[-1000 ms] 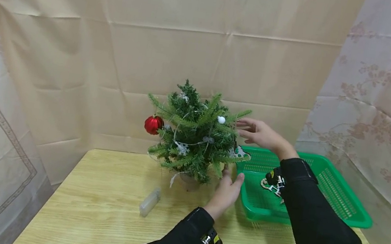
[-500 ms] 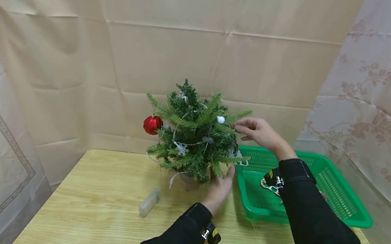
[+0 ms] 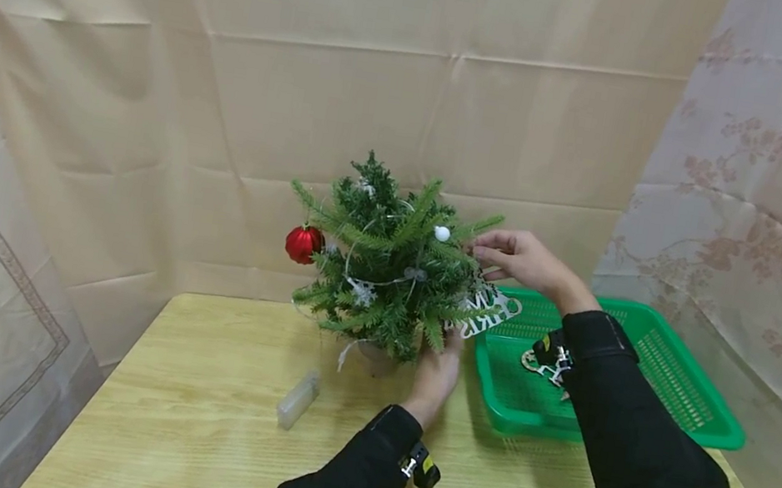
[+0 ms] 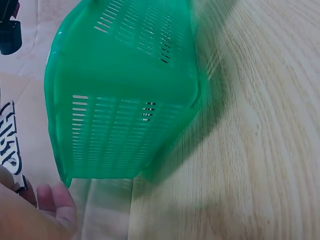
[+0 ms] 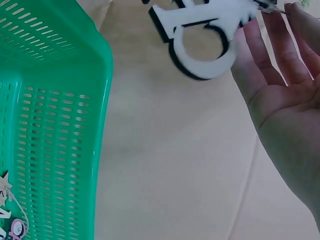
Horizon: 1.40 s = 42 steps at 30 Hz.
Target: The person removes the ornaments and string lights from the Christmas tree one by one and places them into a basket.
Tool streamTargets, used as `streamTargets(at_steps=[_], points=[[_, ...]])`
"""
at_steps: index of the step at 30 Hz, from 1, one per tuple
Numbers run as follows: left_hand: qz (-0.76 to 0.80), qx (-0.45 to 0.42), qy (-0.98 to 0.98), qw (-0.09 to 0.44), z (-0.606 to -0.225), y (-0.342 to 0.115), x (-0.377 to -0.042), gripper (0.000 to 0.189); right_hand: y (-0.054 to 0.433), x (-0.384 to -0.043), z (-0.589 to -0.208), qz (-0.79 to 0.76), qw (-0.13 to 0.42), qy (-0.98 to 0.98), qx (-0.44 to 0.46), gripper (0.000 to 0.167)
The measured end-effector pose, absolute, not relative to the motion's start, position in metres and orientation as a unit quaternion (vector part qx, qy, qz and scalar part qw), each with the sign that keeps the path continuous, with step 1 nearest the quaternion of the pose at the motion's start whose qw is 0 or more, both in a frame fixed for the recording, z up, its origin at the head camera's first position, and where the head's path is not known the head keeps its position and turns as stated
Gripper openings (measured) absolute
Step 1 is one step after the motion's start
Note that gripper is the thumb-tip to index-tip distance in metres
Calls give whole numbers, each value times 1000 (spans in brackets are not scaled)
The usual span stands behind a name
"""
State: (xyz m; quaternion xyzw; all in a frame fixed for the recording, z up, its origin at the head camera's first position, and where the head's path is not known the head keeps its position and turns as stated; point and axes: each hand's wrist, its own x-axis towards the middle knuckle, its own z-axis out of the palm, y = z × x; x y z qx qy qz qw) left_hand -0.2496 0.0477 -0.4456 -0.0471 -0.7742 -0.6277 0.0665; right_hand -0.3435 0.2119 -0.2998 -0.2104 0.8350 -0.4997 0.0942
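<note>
A small artificial Christmas tree (image 3: 395, 270) stands on the table, with a red ball ornament (image 3: 304, 244) on its left side. By the right-hand branches hangs a cut-out letter ornament (image 3: 490, 313), white with dark edges in the right wrist view. My right hand (image 3: 528, 260) is at an upper branch, thumb and fingers pinching the ornament's thin string (image 5: 272, 7). Low on the tree's right side, my left hand (image 3: 438, 373) reaches up under the branches, which hide its fingertips in the head view. I cannot tell whether the left fingers grip anything.
A green plastic basket (image 3: 509, 418) stands right of the tree, with several small ornaments (image 3: 545, 368) inside, partly behind the right wrist. A clear plastic box (image 3: 298, 400) lies on the wooden table (image 3: 203, 435) in front. Beige cloth (image 3: 292, 94) hangs behind.
The letter ornament has swung round, and its white letters now show out to the right. My right fingers have closed together at the branch. My left hand has moved left, further under the branches.
</note>
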Motion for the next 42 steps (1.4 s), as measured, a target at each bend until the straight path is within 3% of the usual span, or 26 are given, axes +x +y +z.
streamTargets(at_steps=[1,7,16,21,42], points=[[-688,-10,-723,51,-444,48,-249,57,212,-344,-299,-496,94,837,-211,38],[-746,-25,-665,39,-443,47,-248,49,211,-347,-293,-482,70,847,-214,38],[-836,-10,-549,5,-437,55,-247,17,211,-346,-272,-476,-22,861,-176,30],[-862,-7,-506,-28,-431,55,-242,13,212,-344,-257,-456,-52,868,-188,28],[-868,-44,-490,-66,-425,52,-228,11,230,-323,-208,-405,-51,891,-198,33]])
